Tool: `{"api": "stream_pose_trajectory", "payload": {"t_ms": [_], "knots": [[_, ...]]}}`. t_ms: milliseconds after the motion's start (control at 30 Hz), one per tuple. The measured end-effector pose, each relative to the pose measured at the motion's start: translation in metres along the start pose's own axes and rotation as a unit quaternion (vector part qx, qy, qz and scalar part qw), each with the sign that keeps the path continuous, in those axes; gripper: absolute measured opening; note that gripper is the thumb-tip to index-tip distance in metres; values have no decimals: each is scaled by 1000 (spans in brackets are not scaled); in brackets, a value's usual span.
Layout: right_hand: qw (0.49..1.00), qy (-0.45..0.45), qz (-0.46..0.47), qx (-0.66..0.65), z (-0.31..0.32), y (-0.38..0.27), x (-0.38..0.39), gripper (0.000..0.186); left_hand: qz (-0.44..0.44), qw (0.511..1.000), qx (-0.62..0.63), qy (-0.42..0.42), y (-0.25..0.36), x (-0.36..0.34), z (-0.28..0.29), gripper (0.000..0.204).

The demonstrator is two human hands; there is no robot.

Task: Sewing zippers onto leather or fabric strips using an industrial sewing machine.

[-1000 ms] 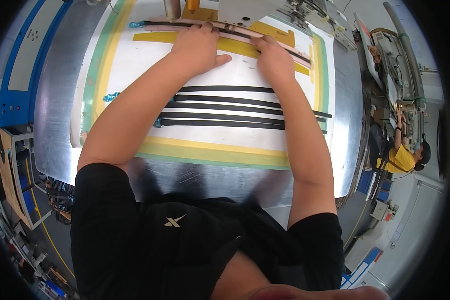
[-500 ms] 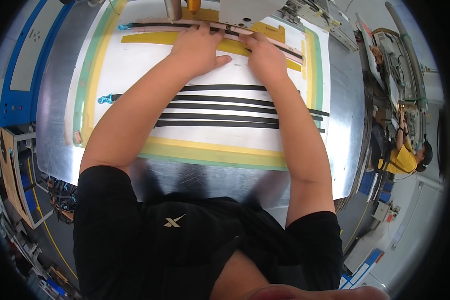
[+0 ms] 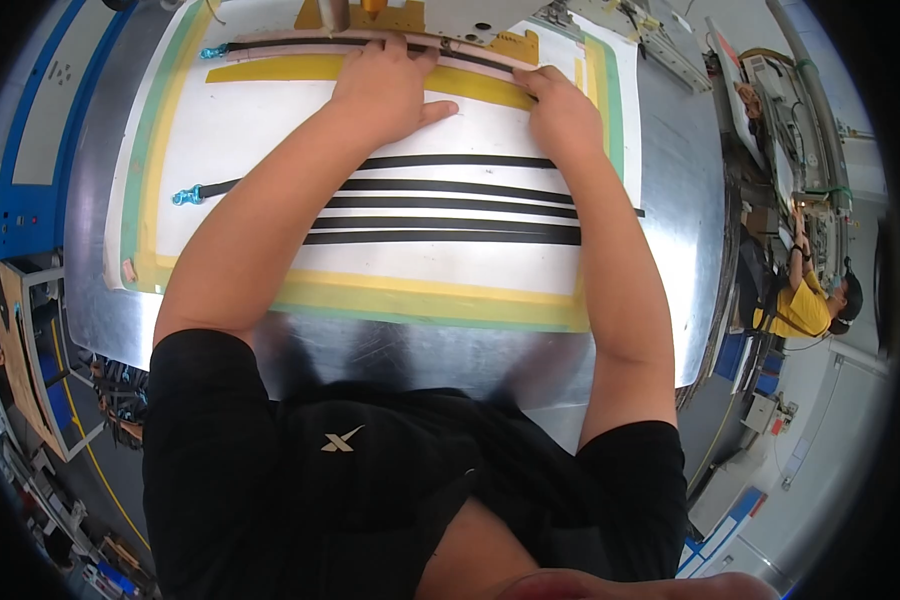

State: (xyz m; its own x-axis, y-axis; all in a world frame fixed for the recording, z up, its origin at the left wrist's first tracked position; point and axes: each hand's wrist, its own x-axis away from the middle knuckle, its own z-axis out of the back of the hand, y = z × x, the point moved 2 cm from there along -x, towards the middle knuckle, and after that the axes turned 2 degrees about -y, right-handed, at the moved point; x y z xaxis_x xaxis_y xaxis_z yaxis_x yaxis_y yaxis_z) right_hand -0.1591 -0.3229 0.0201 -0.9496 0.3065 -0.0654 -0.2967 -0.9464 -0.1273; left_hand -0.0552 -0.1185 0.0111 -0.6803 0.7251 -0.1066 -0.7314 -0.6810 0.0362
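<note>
A long black strap with a blue-wrapped end lies in a narrow pink-edged channel on a yellow template. My left hand rests flat over the strap, its fingers stretched forward and the thumb spread to the side. Farther right, the bent fingers of my right hand are closed together at the strap near the channel's right part; the fingertips' exact hold is partly hidden. Nearer to me lie several more black straps side by side, one ending in a blue-wrapped piece.
A white sheet bordered with yellow and green tape covers the metal table. A machine head overhangs the far edge. Left stands a blue-and-white cabinet. At the far right a person in a yellow shirt works.
The sheet, template and straps have shifted left and slightly away from me. My right hand has slid right along the strap; my left hand has moved slightly left with the sheet.
</note>
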Motion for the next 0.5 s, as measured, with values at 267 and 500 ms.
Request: {"api": "stream_pose_trajectory", "payload": {"t_ms": [267, 500], "knots": [[1000, 10, -5, 19, -1, 25, 6, 49, 2, 999, 3, -48, 1, -6, 2, 76], [1000, -5, -24, 13, -1, 33, 6, 47, 2, 1000, 10, -14, 4, -2, -6, 75]]}}
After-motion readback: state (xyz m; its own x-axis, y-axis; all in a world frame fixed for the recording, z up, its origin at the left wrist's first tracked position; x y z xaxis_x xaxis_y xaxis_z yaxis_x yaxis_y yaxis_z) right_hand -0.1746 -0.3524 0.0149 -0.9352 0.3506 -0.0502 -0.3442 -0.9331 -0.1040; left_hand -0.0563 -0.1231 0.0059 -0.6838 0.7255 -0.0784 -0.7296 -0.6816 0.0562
